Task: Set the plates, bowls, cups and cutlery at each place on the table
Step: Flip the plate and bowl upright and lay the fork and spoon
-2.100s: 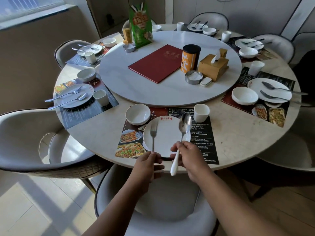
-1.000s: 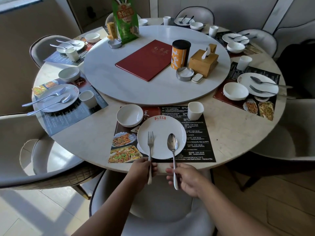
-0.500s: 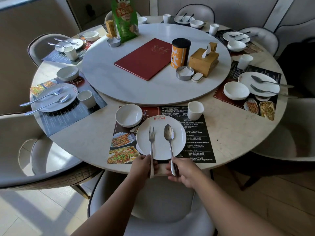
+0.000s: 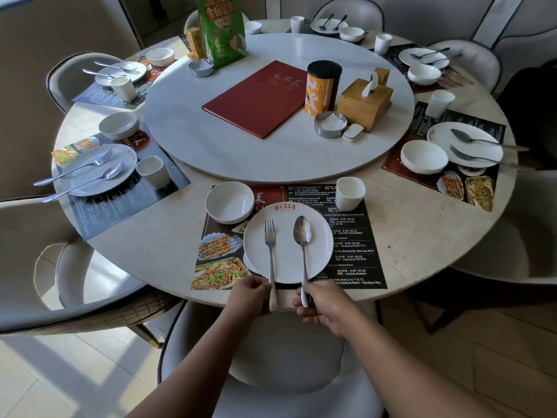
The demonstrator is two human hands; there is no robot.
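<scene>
Fork [image 4: 270, 251], spoon [image 4: 302, 235] lowered onto plate [image 4: 287, 260], handles part-hidden

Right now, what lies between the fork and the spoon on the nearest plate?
Only a bare strip of the white plate lies between the fork and the spoon, as the head view shows.

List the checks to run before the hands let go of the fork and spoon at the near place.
1. The fork lies on the plate, prongs away: ok.
2. The spoon lies beside it, parallel, not touching: ok.
3. The left hand and right hand grip only the handle ends: ok.
4. Handle ends rest on the table: cannot tell, hands hide them.
5. The bowl and cup stand on the placemat: ok.
</scene>
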